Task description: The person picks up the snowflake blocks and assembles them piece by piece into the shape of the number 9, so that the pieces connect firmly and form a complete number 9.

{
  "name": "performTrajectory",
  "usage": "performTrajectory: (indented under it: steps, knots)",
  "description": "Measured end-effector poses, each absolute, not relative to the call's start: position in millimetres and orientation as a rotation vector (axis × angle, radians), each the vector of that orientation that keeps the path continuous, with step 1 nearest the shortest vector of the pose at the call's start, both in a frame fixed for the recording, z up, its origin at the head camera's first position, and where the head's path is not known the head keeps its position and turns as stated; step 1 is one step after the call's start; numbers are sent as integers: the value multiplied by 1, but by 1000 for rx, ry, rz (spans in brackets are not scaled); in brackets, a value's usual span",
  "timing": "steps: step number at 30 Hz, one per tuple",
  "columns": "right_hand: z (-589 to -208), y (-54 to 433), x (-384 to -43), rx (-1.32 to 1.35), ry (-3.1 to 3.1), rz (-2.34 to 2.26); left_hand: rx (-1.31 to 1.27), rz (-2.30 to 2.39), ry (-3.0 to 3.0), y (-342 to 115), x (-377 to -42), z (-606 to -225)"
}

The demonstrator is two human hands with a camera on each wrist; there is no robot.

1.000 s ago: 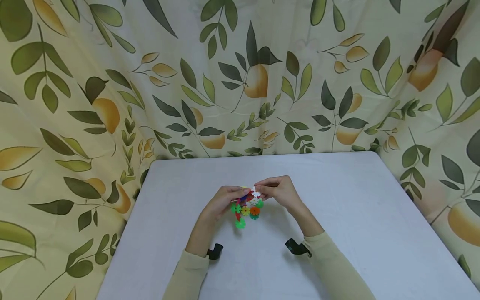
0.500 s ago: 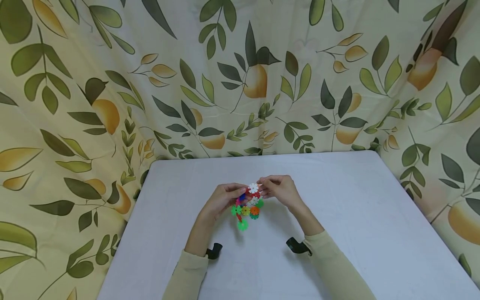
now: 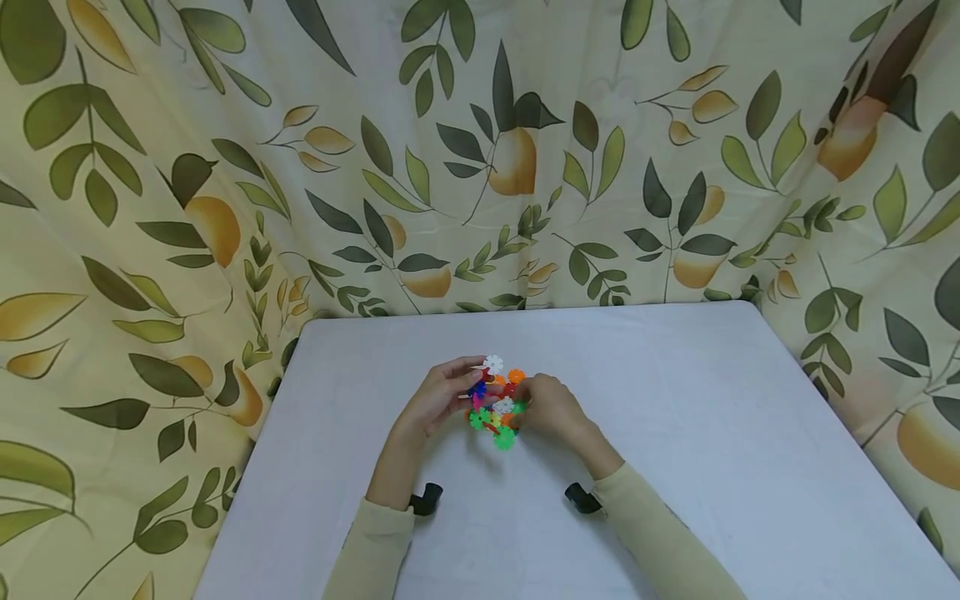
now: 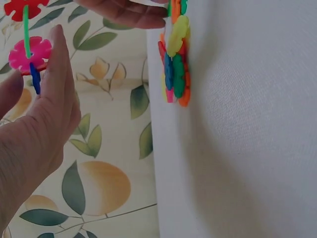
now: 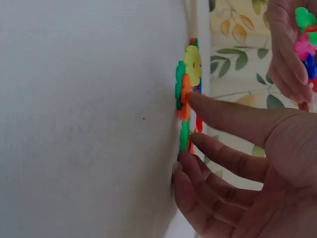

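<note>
My left hand (image 3: 438, 398) pinches a chain of interlocking plastic flower discs by its blue disc (image 4: 34, 78). A white disc (image 3: 492, 364) tops the chain, and a bright green disc (image 3: 504, 438) ends it below. In the left wrist view, a pink disc (image 4: 29, 54) and a red disc join on past the blue one. Loose discs in several colours lie heaped on the table under the chain. My right hand (image 3: 553, 408) reaches into that heap, its thumb tip at an orange disc (image 5: 185, 89) and its fingertips beside a green disc (image 5: 184, 135).
A white cloth covers the table (image 3: 675, 400). Behind it and on both sides hangs a leaf-and-fruit patterned curtain (image 3: 555, 150). Black wrist-camera mounts (image 3: 427, 498) stick out inward from both cuffs.
The white disc, earlier between both hands, now stands atop the chain farther left. My right hand has let go of the chain and dropped to the heap; the green end disc has swung right.
</note>
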State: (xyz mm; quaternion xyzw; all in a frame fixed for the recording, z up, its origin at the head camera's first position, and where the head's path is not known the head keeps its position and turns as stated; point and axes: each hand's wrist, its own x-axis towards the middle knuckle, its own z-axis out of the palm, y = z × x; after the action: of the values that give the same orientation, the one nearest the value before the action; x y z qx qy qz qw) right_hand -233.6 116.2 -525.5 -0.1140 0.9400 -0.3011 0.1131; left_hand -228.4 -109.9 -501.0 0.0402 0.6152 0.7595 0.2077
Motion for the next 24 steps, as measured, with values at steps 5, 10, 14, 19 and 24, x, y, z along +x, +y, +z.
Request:
performTrajectory:
  steps: [5, 10, 14, 19, 24]
  knots:
    - [-529, 114, -232, -347, 2786, -867, 136, 2132, 1673, -111, -229, -502]
    - [-531, 112, -231, -372, 2773, -889, 153, 2139, 1643, -111, -228, -500]
    - [-531, 112, -229, -419, 2762, -900, 144, 2138, 1647, -111, -228, -499]
    - [-530, 118, -229, -420, 2763, -1004, 147, 2133, 1649, -111, -228, -499]
    - [-529, 126, -232, -422, 2769, -1140, 146, 2135, 1600, -110, -227, -498]
